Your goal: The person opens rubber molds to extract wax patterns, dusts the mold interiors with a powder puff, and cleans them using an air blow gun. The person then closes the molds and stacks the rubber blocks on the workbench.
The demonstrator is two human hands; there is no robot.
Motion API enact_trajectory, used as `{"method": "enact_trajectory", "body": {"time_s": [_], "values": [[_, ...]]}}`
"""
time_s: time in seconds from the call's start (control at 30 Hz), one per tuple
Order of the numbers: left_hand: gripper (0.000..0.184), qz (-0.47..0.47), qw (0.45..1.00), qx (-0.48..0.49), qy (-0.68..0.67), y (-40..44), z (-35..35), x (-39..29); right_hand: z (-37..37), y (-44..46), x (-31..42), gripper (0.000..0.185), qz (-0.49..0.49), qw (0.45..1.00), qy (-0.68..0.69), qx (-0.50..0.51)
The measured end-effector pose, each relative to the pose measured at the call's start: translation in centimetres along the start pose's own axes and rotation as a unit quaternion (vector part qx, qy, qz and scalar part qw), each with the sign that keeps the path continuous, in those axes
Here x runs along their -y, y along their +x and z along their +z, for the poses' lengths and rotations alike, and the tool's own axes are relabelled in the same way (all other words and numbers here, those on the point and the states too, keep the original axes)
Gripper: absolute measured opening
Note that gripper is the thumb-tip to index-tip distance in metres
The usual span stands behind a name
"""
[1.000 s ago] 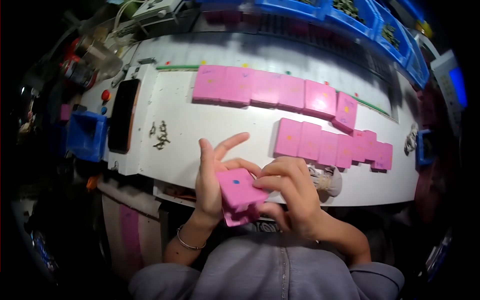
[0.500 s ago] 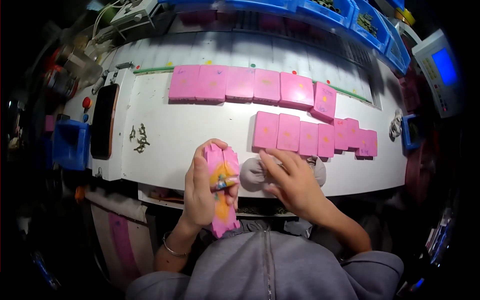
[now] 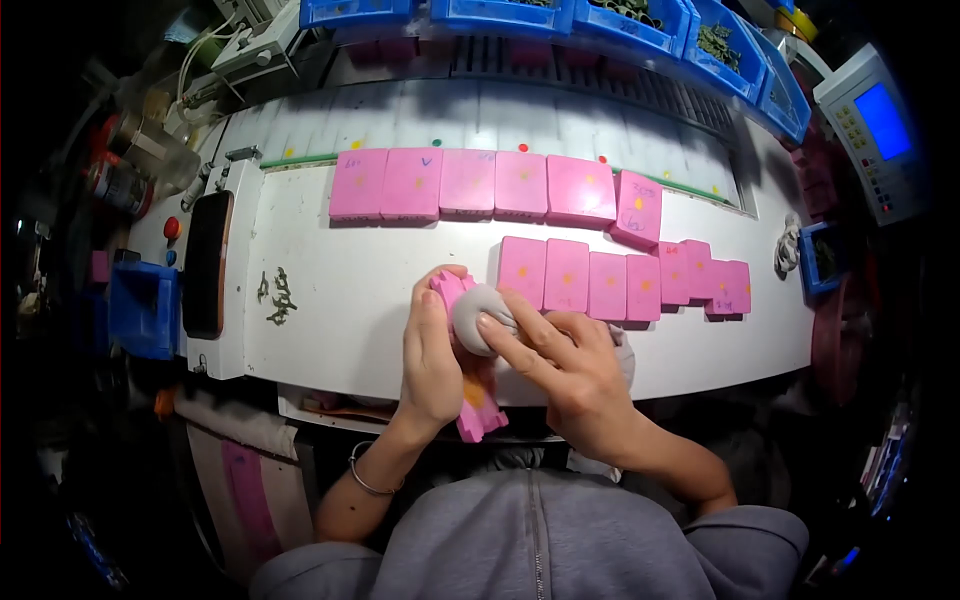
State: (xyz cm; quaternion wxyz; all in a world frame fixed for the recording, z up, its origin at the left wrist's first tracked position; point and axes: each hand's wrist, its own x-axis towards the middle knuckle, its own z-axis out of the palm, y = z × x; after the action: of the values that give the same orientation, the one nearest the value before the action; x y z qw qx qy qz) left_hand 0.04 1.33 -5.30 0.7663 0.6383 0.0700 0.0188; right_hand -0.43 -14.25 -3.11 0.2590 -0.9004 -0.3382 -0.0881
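Observation:
My left hand (image 3: 432,355) is closed around a pink rubber mould (image 3: 480,408), whose inner face carries orange-yellow staining. Pressed against the mould's upper part is a round grey cloth pouch (image 3: 478,318), gripped in the fingers of my right hand (image 3: 575,385). The pouch covers much of the mould's inside. Beyond the right hand, another grey cloth bundle (image 3: 624,358) lies on the table, partly hidden by that hand. Closest to the hands stands a row of pink blocks (image 3: 523,272) with yellow marks on top.
A longer row of pink blocks (image 3: 467,182) stands farther back on the white table (image 3: 330,290). Small greenish pieces (image 3: 282,297) lie at left, near a phone (image 3: 210,265). Blue bins (image 3: 640,30) line the back; a device with a blue screen (image 3: 883,120) is at right.
My right hand has picked up one grey cloth pouch from the table and brought it left onto the mould. My left hand has shifted slightly right and up with the mould.

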Motion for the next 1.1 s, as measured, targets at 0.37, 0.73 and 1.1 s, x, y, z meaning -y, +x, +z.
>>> {"method": "enact_trajectory", "body": {"time_s": [0.37, 0.73, 1.1], "values": [[0.039, -0.143, 0.982, 0.051, -0.115, 0.9, -0.1, -0.2, 0.3, -0.3, -0.6, 0.063, 0.022, 0.998, 0.019, -0.049], [0.03, 0.054, 0.986, -0.156, -0.013, -4.6, -8.4, 0.2, 2.1, -4.2, -1.1, 0.044, 0.011, 0.991, -0.127, 0.044], [0.053, 0.071, 0.784, -0.616, 0.029, -13.7, -34.8, -1.4, 2.5, -1.6, 1.8, 0.042, -0.063, 0.988, -0.14, 0.002]]}}
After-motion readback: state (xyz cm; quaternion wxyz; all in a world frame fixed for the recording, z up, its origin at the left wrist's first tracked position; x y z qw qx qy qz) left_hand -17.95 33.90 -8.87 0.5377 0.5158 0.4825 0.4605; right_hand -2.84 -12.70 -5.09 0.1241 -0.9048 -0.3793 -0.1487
